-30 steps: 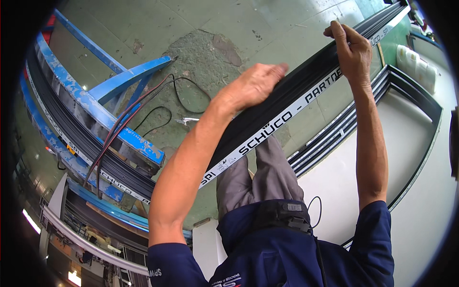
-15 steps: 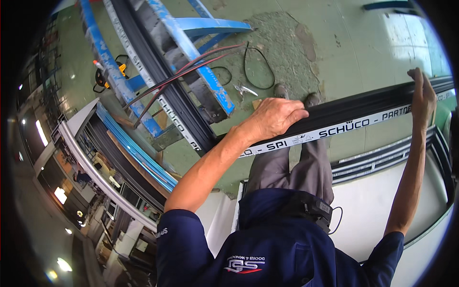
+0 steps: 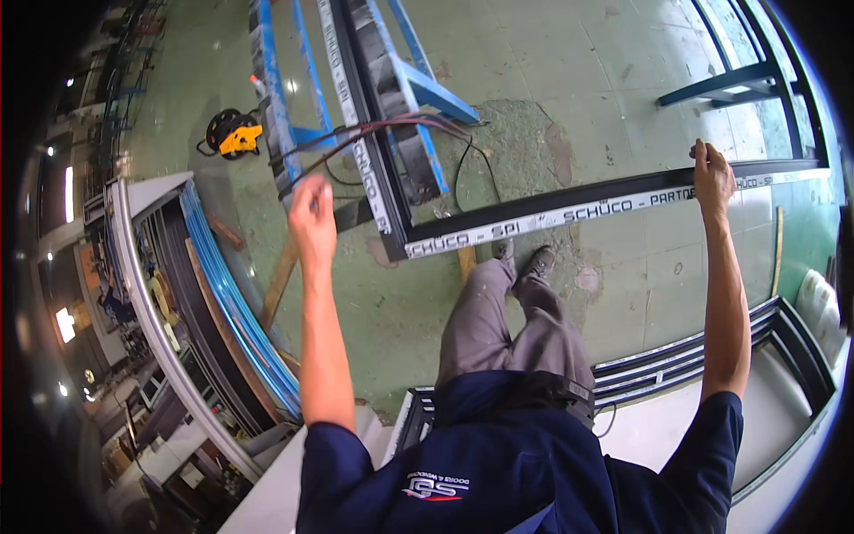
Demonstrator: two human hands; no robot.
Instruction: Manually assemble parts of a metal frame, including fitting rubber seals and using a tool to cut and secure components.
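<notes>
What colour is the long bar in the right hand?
Black, with a white strip along it: bar, right hand, head view.

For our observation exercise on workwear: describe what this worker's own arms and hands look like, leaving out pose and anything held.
Both arms are bare from short dark navy sleeves downward. The left hand and right hand wear no gloves; no watch, ring or band is visible. The navy work shirt carries a small white and red chest emblem.

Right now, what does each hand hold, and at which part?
The right hand has its grip on the long black frame profile, on its upper edge toward its right end. The left hand holds nothing; it is raised, apart from the profile.
</notes>
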